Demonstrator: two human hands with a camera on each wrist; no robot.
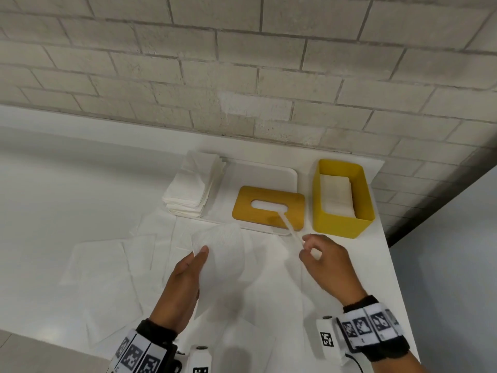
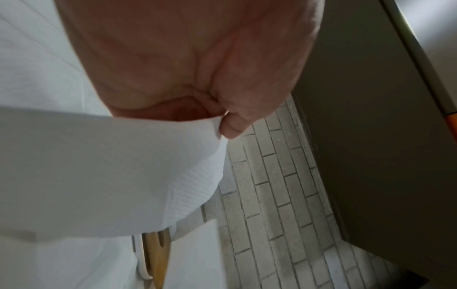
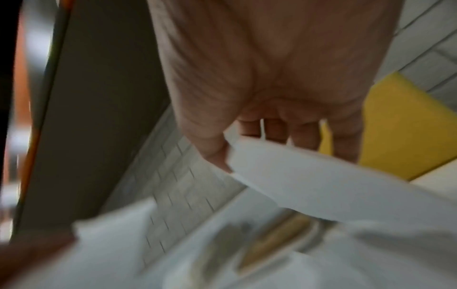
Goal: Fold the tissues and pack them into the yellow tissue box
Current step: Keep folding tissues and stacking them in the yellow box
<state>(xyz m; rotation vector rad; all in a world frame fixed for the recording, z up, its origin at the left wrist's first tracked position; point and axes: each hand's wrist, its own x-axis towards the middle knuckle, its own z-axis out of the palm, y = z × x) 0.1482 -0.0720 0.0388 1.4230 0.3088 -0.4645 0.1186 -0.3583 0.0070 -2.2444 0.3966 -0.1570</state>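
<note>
Left hand (image 1: 185,281) gripped one edge of a tissue (image 1: 223,254), thumb on top and fingers curled beneath; the left wrist view showed the thumb tip pinching the sheet's edge (image 2: 217,125). Right hand (image 1: 326,265) pinched the opposite edge, seen edge-on as a thin strip (image 1: 291,232) between thumb and curled fingers. The tissue hung between the two hands, lifted clear of the table (image 1: 67,184), sagging in the middle.

Yellow box (image 1: 341,219) stood open just beyond the right hand, near the wall (image 1: 242,63), with folded tissues (image 1: 337,195) inside. Left of the box, touching nothing of it, lay the lid (image 1: 269,208), slot up, on a white tray (image 1: 290,173). Further left of the box, a stack (image 1: 192,184) of tissues sat on the tray's end. Loose flat sheets (image 1: 102,267) lay on the table nearer than the box, under and left of the hands.
</note>
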